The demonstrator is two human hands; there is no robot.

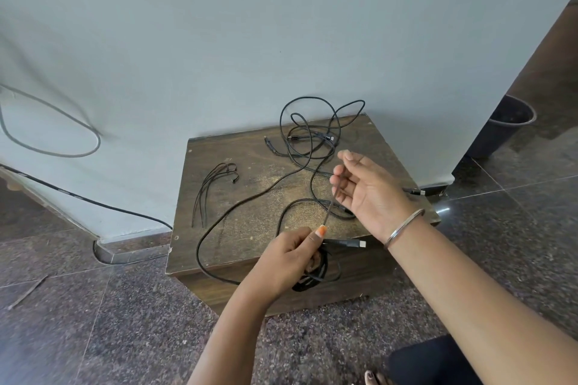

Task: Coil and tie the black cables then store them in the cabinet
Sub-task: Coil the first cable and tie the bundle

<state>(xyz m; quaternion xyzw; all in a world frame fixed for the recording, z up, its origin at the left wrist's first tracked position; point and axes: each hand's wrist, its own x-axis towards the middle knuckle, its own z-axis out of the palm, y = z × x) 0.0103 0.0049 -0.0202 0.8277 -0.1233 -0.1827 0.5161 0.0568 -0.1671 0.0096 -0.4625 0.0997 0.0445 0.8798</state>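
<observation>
Just below the frame's center, the left hand (289,255) is pinching a thin black cable (250,197) with a few finished loops hanging under its curled fingers. Up and to the right, the right hand (366,187) is running a taut stretch through loosely curled fingers. Looks light, floppy and tangle-prone, so I'd grab near the plug (352,243). More cables (312,131) and ties (212,191) are sitting on the wooden cabinet (250,166).

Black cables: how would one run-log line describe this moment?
stage: coiling | left hand: grips coiled black cable | right hand: pinches cable strand | cable ties: untouched on wooden cabinet
</observation>
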